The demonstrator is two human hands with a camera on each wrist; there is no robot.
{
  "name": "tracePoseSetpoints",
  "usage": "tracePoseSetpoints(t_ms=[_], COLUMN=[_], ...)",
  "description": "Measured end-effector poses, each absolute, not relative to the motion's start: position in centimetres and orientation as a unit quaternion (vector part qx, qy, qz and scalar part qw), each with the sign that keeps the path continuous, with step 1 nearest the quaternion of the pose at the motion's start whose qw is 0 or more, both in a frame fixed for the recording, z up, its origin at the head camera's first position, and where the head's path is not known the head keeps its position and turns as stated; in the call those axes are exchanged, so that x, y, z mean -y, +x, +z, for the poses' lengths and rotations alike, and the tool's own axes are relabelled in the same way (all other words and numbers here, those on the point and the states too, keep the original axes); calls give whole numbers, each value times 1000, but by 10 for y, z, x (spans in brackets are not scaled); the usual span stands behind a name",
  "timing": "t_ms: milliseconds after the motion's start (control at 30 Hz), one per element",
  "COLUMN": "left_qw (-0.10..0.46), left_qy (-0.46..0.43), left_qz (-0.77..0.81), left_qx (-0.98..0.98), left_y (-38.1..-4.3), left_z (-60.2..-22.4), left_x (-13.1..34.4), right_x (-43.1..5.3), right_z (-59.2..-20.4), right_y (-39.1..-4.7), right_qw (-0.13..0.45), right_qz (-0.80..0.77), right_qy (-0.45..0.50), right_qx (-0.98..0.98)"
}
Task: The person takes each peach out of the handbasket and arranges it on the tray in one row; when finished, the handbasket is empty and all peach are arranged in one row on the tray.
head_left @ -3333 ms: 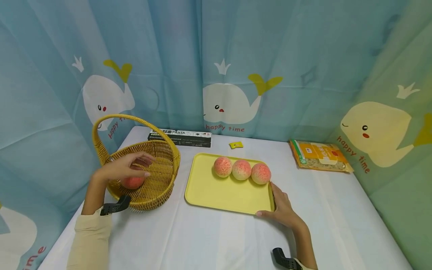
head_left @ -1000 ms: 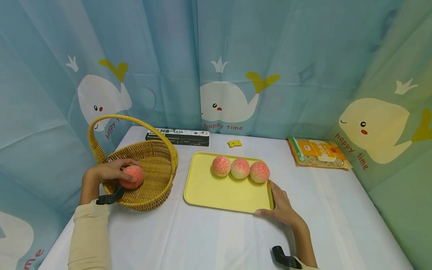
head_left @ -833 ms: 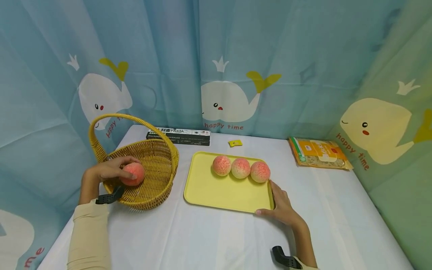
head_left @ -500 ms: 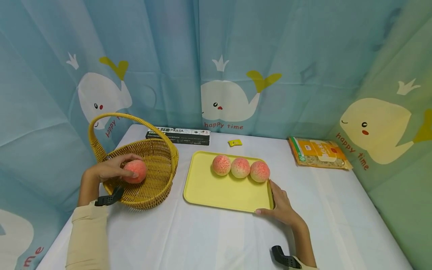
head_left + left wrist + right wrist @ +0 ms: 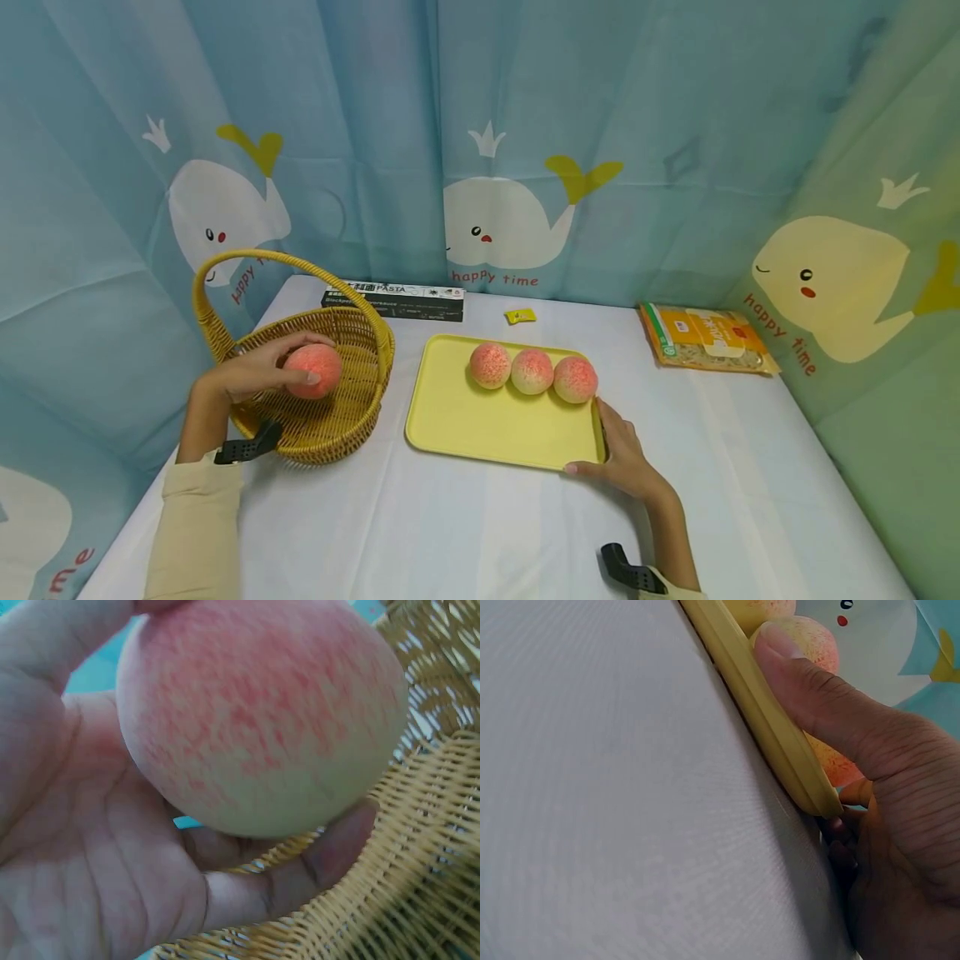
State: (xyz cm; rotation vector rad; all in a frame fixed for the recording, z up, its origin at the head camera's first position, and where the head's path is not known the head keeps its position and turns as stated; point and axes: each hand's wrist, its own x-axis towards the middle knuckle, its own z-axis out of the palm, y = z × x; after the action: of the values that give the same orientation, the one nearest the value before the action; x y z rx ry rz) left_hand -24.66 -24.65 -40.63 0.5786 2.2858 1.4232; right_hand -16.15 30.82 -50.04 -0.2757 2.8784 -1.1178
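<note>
My left hand [image 5: 251, 371] holds a pink peach [image 5: 315, 371] between thumb and fingers, inside the handled wicker basket [image 5: 330, 452]. In the left wrist view the fingers curl under the peach [image 5: 262, 720], which is raised off the woven wall [image 5: 420, 825]. My right hand [image 5: 626, 458] grips the near right corner of a yellow tray [image 5: 480, 429]. In the right wrist view its thumb lies over the tray's rim [image 5: 761, 720]; the other fingers are partly hidden beyond the corner. Three peaches, left [image 5: 491, 366], middle [image 5: 532, 372] and right [image 5: 575, 380], sit in a row along the tray's far side.
A dark pasta box [image 5: 405, 304] lies behind the basket. Beyond the tray is a small yellow packet [image 5: 521, 316], and an orange food bag [image 5: 708, 340] lies at the back right. Curtains [image 5: 390, 150] with whale prints close off the back and sides of the white-covered table [image 5: 442, 533].
The left hand has closed on the peach in the basket and raised it, shifting slightly right and away from me. The right hand has stayed at the tray's corner.
</note>
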Motion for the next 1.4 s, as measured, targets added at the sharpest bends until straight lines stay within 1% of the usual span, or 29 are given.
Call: tracePoseSetpoints(t_ms=[333,700,967,1167,1300,1400], left_qw=[195,211,224,265,269,259], left_qy=[275,353,366,363,378,390], left_qz=[535,543,546,562,558,543], left_qx=[-775,-733,-720,-694,-688,-697], left_y=[-239,-225,-216,-207,-203,-202], left_z=[-395,-400,-401,-397,-394,-392], left_x=[237,229,215,198,190,182], right_x=[-307,-308,-309,-308,-308,-309], right_z=[-499,-499,-500,-499,-499,-500], right_y=[-161,-160,-162,-162,-162,-161], right_qw=[20,22,18,25,28,23], right_qz=[-364,-366,-366,-364,-362,-361], right_qy=[-87,-93,-94,-85,-82,-89], right_qx=[-927,-926,-926,-927,-928,-928])
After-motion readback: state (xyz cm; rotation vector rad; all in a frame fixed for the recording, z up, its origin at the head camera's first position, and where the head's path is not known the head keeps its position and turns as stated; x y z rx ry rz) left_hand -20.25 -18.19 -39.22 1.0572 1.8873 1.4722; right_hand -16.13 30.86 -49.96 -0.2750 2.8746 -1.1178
